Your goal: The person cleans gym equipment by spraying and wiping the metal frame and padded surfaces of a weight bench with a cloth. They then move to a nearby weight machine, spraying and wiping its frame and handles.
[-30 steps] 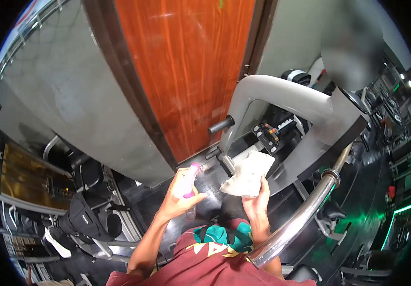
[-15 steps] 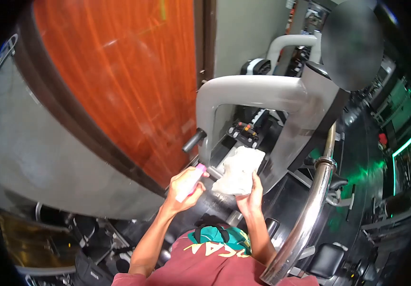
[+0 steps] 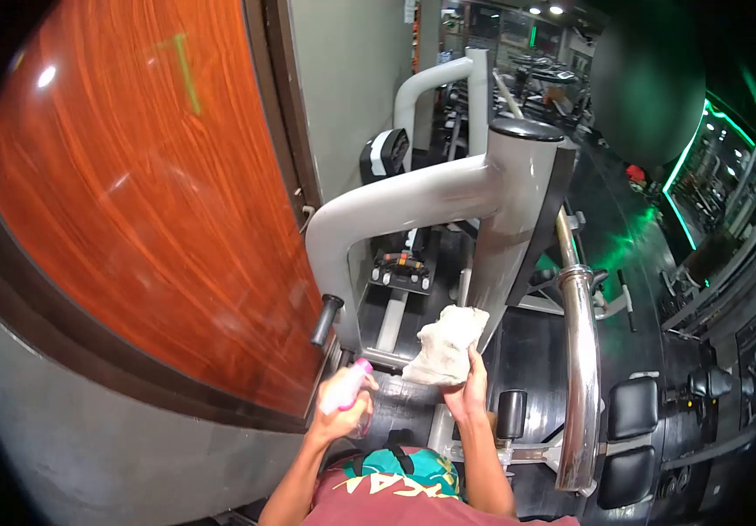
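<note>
- Only got the head cam to go on, so: the left hand (image 3: 334, 419) has its fingers curled around a spray bottle (image 3: 343, 393), a white head with a pink tip. Looks like a bit of clear bottle peeks out below the grip, but the fingers cover most of it.
- Long axis of that spray head runs on a slant, with the pink tip up and to the right, roughly the cloth's way. I'd call that the relation that matters here.
- Right hand (image 3: 468, 394) is holding a crumpled whitish cloth (image 3: 450, 348), thumb up along its right edge. The fingers behind are mostly hidden, so can't tell how tight the grip is.
- Cloth sits to the right of the bottle and a little further out, with a gap between them, not touching. Left hand is the one nearer the bottle, obviously, and right hand has the cloth.
- Grey machine frame (image 3: 413, 200) is just beyond both hands; the cloth overlaps it in view, but no clue whether they touch.
- Black handle (image 3: 326, 320) sticks out of the frame beyond the left hand, near the wooden door (image 3: 159, 193). Chrome bar (image 3: 581, 377) stands off to the right of the right hand, apart from it.
</note>
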Demonstrator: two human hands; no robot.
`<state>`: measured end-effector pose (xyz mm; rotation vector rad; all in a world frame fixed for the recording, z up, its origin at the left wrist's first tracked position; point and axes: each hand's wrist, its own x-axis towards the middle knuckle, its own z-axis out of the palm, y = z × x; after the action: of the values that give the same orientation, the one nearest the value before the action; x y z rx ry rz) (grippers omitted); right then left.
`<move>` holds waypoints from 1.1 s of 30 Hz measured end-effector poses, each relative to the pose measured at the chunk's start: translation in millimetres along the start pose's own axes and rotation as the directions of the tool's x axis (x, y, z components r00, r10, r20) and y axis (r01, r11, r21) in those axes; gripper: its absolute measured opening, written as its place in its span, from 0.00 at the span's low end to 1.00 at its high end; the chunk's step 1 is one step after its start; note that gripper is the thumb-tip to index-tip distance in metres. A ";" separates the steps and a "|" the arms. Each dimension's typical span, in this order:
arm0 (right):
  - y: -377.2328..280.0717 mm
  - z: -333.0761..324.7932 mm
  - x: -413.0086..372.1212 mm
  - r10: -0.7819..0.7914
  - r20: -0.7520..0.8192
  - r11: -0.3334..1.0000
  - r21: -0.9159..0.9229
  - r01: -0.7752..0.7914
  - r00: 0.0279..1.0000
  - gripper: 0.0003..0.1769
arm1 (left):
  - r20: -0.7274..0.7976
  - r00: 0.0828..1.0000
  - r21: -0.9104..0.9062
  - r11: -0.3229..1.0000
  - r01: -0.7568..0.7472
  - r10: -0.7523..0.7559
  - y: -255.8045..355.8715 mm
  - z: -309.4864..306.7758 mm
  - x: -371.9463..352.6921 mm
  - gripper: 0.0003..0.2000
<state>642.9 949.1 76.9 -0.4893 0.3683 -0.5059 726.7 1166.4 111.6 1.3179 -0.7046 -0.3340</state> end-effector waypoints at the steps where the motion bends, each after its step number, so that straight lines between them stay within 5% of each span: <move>1: 2.0 1.5 -4.7 -0.022 -0.018 1.000 0.002 0.022 1.000 0.26 | 0.127 0.991 0.176 0.981 -0.075 0.053 -0.8 -7.9 2.6 0.12; 7: 2.3 34.9 -39.0 -0.234 -0.116 0.972 -0.065 0.227 0.965 0.27 | 0.346 0.901 0.180 0.924 -0.337 0.261 21.5 -24.9 19.5 0.10; 9: 0.4 48.7 -48.8 -0.306 -0.103 0.948 -0.119 0.294 0.947 0.27 | 0.340 0.924 0.094 0.971 -0.219 0.175 26.1 -31.7 26.6 0.12; 11: 2.1 55.6 -56.0 -0.353 -0.122 0.932 -0.127 0.338 0.928 0.27 | 0.431 0.824 0.092 0.891 -0.444 0.366 26.6 -37.3 42.0 0.12; 13: 1.2 62.9 -61.7 -0.376 -0.121 0.924 -0.118 0.363 0.919 0.26 | 0.392 0.896 -0.097 0.978 -0.187 0.210 35.1 -31.3 51.8 0.09; 16: 1.6 63.1 -62.0 -0.399 -0.117 0.911 -0.159 0.380 0.909 0.25 | 0.403 0.909 -0.098 0.992 -0.075 0.109 40.8 -22.1 77.0 0.08; 21: -13.0 47.7 -55.9 -0.371 -0.171 0.910 -0.265 0.320 0.913 0.26 | 0.385 0.899 -0.024 0.976 -0.217 0.210 61.9 3.7 124.9 0.06; 23: -25.6 55.3 -55.5 -0.361 -0.056 0.878 -0.356 0.319 0.931 0.27 | 0.371 0.879 -0.022 0.949 -0.315 0.300 67.8 16.5 144.0 0.05; 29: -38.3 38.8 -28.8 -0.480 -0.115 0.850 -0.306 0.429 0.870 0.25 | 0.435 0.872 -0.016 0.970 -0.242 0.224 57.2 49.5 193.7 0.04; 33: -54.5 52.8 -18.1 -0.545 -0.054 0.803 -0.323 0.502 0.837 0.25 | 0.396 0.831 0.019 0.901 -0.432 0.390 43.1 72.7 221.5 0.06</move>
<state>631.7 935.6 152.9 -0.8613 0.4517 -1.0431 839.5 988.8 220.9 1.1704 -1.3346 -0.2030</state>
